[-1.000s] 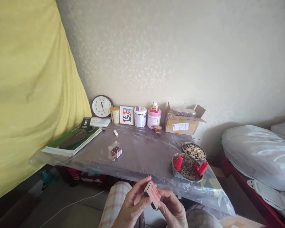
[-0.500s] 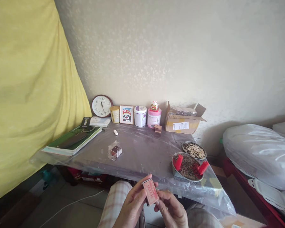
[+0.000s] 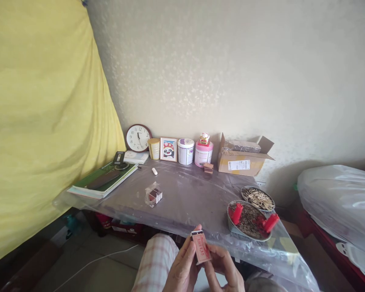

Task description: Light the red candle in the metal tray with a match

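My left hand [image 3: 182, 263] is closed around a small red-and-white matchbox [image 3: 201, 248], thumb on its left edge and fingers behind it. The box is tilted up above my lap, close to the table's front edge. At its upper end the tray is slid out a little, and dark match heads [image 3: 197, 233] show there. With thumb and fingertips, my right hand [image 3: 223, 265] grips the lower right end of the same box. Its fingers partly hide that end.
A tin with two red candles [image 3: 249, 221] and a dish of used matches [image 3: 258, 198] stand at the table's right. Wrapped matchboxes [image 3: 154, 195] lie left of centre. A clock [image 3: 138, 138], tubs [image 3: 185, 152], a carton [image 3: 240, 160] and books [image 3: 105, 180] line the back and left.
The matchbox's tray has slid out at the upper end, exposing match heads. My right fingers have shifted onto the lower end. The whole view has swung slightly left.
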`<state>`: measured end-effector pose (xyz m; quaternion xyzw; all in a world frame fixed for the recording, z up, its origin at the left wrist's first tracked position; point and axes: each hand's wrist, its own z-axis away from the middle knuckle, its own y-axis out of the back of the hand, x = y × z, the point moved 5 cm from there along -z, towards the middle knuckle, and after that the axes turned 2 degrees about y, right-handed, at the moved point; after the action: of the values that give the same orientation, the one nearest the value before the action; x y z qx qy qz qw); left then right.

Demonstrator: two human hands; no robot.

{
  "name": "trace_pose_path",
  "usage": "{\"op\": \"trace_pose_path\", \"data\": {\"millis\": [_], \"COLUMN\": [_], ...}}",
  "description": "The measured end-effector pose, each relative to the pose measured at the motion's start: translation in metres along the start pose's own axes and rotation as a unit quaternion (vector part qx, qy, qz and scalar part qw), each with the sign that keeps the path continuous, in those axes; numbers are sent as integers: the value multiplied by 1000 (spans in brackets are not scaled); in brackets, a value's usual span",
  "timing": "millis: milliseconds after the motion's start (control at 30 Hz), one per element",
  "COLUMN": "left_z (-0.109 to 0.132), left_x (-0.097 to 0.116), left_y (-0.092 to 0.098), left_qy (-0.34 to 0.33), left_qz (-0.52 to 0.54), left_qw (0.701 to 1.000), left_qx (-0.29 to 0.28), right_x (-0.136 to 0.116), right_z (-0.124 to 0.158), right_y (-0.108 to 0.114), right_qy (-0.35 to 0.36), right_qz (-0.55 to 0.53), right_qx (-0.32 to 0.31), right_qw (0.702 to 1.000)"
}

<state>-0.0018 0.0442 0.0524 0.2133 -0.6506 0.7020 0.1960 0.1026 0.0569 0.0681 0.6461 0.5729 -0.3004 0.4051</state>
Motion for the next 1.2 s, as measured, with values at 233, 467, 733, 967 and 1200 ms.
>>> {"op": "trace_pose_path", "data": {"millis": [233, 467, 733, 967, 1200], "left_z": [7, 8, 14, 14, 12], "left_x": [3, 11, 12, 14, 12], "left_y": [-7, -5, 2, -2, 2], "left_qy": [27, 38, 111, 110, 121], "left_qz": [44, 22, -52, -88, -90], "left_qw": [999, 999, 992, 990, 988], "left_qx": [-14, -31, 2, -2, 32], "right_x": [-18, -32, -27, -31, -25], "right_z": [-1, -14, -42, -43, -42], "right_y": [0, 8, 15, 3, 0], "right_qy": [70, 79, 97, 124, 141], "right_qz": [125, 114, 71, 131, 181], "right_qx": [-5, -140, -203, -313, -341], "right_qw": [990, 980, 972, 933, 912]}}
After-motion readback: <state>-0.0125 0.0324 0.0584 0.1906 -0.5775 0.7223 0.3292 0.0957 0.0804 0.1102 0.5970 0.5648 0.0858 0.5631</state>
